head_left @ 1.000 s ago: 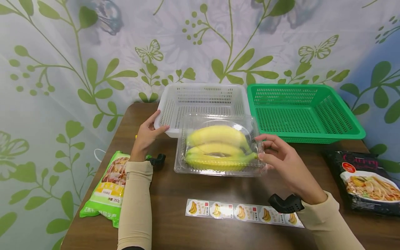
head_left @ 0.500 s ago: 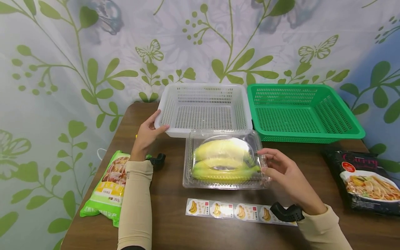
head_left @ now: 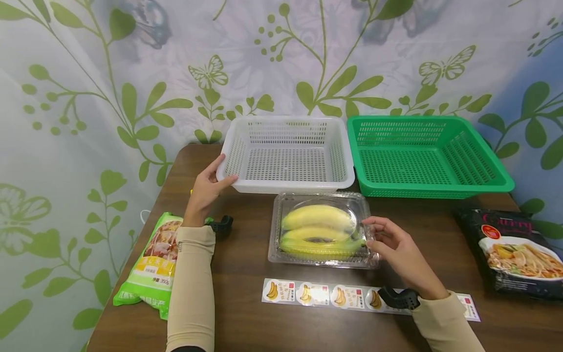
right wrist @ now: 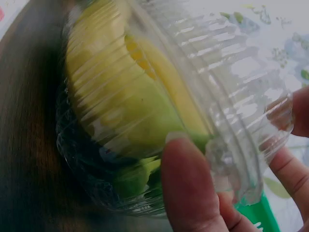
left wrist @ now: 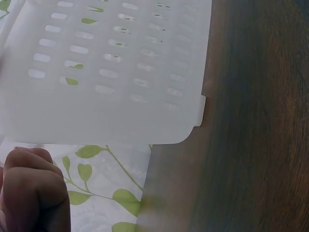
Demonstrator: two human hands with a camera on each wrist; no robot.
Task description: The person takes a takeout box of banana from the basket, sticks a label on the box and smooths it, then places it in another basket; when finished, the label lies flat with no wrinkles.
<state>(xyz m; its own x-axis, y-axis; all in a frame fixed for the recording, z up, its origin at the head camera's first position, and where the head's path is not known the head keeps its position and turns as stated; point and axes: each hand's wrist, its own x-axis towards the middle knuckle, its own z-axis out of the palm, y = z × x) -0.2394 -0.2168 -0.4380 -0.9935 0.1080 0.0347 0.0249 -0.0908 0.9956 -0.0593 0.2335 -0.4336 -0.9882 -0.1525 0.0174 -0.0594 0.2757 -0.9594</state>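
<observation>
My right hand (head_left: pixel 398 247) holds the right end of a clear plastic clamshell box (head_left: pixel 325 263) with yellow bananas (head_left: pixel 316 220) inside, greenish toward the stem. In the right wrist view the thumb (right wrist: pixel 188 181) presses the ridged side and other fingers reach round the lid edge. The box sits in front of a white plastic basket (head_left: pixel 286 187), low over the table. At the basket's front left corner my left hand (head_left: pixel 206 190) grips the rim, thumb in front. The left wrist view shows the basket's slotted outer wall (left wrist: pixel 111 118), with curled fingers (left wrist: pixel 36 188) beside it.
A green basket (head_left: pixel 440 190) stands right of the white one. A strip of banana stickers (head_left: pixel 321 294) lies in front of the box, partly under the right wrist. A green food bag (head_left: pixel 149 269) lies left, a black noodle pack (head_left: pixel 506 244) right. Patterned cloth hangs behind.
The right hand has brought the box of bananas down and toward me, slightly to the right, away from the white basket's front edge. The left hand stays on the basket.
</observation>
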